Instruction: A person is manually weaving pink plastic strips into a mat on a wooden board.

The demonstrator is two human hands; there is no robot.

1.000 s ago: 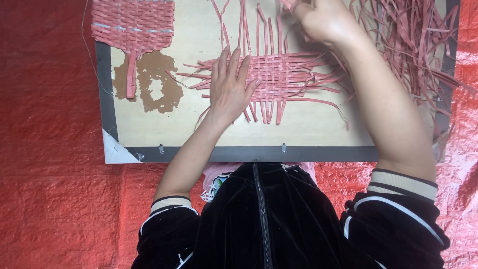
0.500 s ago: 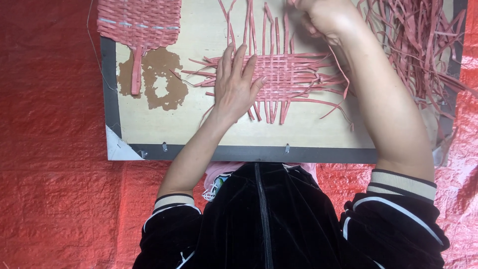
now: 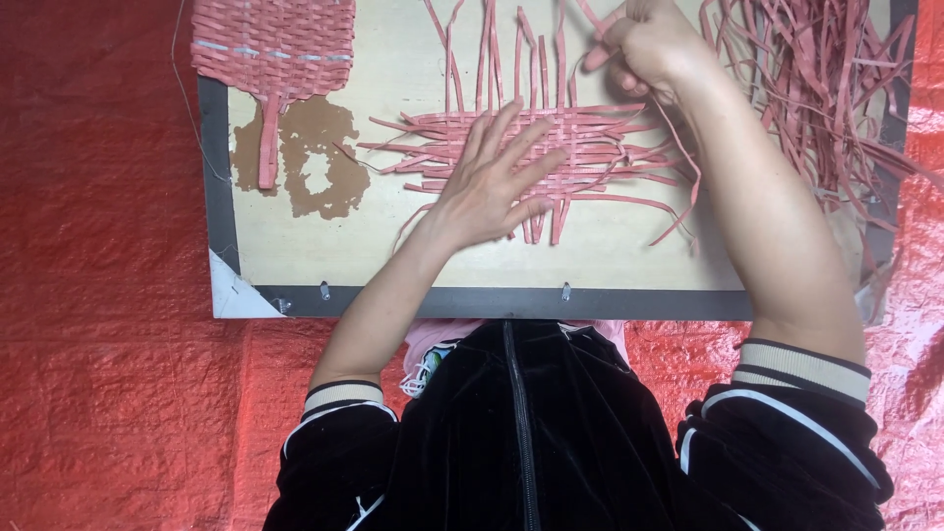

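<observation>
**Two hands on one half-woven mat**

While the left hand (image 3: 492, 187) lies flat with fingers spread on the half-woven mat (image 3: 551, 147), pressing it on the board (image 3: 629, 261), the right hand (image 3: 649, 44) is at the far edge of the weave, its grip pinched together on one pink strip (image 3: 590, 15). The mat sits in the middle of the board, with its long axis running left to right. The held strip lies just beyond the mat's far side and goes away from the person, across that axis. The right hand is the nearer one to it; the left hand is on the weave itself. One finished woven piece (image 3: 275, 44) rests at the far left corner, and one loose heap of strips (image 3: 806, 88) lies at the right, too tangled to count. A red sheet (image 3: 108, 295) is around the board.
</observation>
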